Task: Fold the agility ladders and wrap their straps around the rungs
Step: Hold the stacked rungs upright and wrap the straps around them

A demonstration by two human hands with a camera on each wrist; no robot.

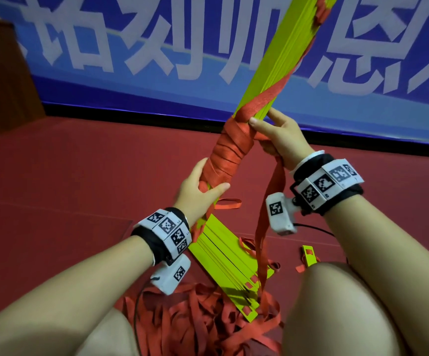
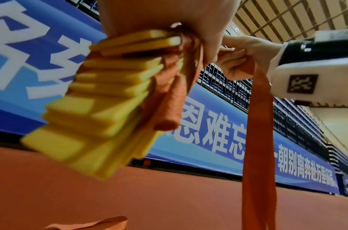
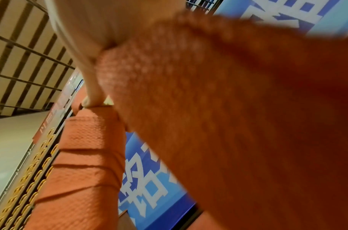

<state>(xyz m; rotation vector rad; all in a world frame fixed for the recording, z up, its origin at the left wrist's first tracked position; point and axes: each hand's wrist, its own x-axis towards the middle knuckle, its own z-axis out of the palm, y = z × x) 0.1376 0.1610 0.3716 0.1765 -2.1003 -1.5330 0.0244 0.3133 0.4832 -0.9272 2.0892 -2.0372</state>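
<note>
A stack of yellow-green ladder rungs (image 1: 275,65) slants up to the right, its lower part bound in many turns of red strap (image 1: 230,155). My left hand (image 1: 200,191) grips the wrapped bundle near its lower end. My right hand (image 1: 272,134) holds the strap at the top of the wrapping, thumb pressed on the rungs. The strap's free length (image 1: 267,227) hangs from that hand to the floor. In the left wrist view the rung ends (image 2: 102,109) fan out below my palm. The right wrist view is filled by blurred strap (image 3: 228,124) beside the wrapping (image 3: 84,163).
A second stack of yellow-green rungs (image 1: 228,265) lies on the red floor between my knees, over a heap of loose red strap (image 1: 203,319). A single rung piece (image 1: 309,255) lies to the right. A blue banner (image 1: 156,60) runs along the wall ahead.
</note>
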